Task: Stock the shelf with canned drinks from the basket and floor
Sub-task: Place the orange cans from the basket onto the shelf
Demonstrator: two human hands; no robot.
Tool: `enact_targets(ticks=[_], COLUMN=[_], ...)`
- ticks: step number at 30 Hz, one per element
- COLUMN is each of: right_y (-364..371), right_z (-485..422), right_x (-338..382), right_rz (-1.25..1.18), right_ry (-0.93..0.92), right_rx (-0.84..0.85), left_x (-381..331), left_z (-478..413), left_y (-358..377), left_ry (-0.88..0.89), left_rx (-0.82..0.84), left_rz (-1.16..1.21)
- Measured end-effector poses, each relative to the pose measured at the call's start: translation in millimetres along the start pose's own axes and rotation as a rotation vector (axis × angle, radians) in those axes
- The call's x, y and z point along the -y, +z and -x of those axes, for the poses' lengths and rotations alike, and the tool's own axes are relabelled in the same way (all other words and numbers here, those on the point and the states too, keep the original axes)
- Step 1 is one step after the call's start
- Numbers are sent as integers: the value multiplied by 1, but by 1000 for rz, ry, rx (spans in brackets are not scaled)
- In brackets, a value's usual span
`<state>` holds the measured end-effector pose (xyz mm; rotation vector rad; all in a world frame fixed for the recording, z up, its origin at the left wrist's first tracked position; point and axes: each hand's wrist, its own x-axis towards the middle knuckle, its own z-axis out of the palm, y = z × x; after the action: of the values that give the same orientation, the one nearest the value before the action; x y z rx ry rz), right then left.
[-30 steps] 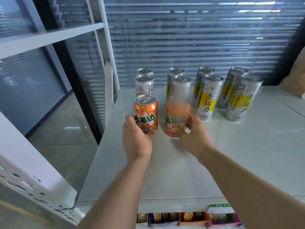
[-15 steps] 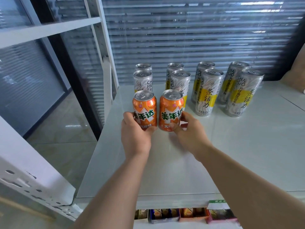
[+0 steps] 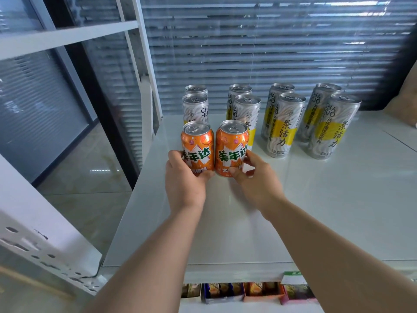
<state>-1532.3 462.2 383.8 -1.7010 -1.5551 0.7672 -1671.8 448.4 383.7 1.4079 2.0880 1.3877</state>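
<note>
Settled from a moving blur a second ago, the short orange aluminium can on the right [image 3: 232,147] stands upright just beside its orange twin on the left [image 3: 198,148] on the glossy white shelf board [image 3: 327,211]. Left hand [image 3: 184,179] wraps the twin's lower wall; right hand [image 3: 258,180] pinches the other low, thumb in front. Each lies straight ahead of its hand, axis vertical, just before the tall silver-and-yellow cans [image 3: 285,125]. Board stretches on rightward; slatted grey blinds [image 3: 270,53] close the back.

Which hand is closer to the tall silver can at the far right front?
Right. The right hand, holding an orange can, sits left of and in front of that tall can; the left hand grips the other orange can, farther left.
</note>
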Motion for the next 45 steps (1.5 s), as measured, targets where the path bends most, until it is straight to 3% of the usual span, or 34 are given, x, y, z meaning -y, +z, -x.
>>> enact_targets(ticks=[9, 17, 24, 28, 32, 39, 45], right_y=[-20, -45, -64, -85, -118, -203, -286], right_z=[7, 29, 77, 110, 144, 233, 333], right_x=[9, 15, 22, 21, 14, -44, -148], right_rz=[-130, -236, -507, -610, -559, -501, -461], right_ry=[70, 113, 203, 234, 228, 227, 251], right_rx=[31, -84, -231, -182, -144, -92, -42], left_x=[-4, -12, -34, -58, -84, -127, -147], left_z=[7, 11, 67, 103, 138, 248, 383], left_y=[-9, -27, -53, -62, -64, -60, -19], left_ry=[-63, -80, -124, -116, -100, -105, -161], left_rx=[43, 23, -60, -23, 13, 58, 139], left_rz=[-48, -75, 47, 96, 73, 43, 45])
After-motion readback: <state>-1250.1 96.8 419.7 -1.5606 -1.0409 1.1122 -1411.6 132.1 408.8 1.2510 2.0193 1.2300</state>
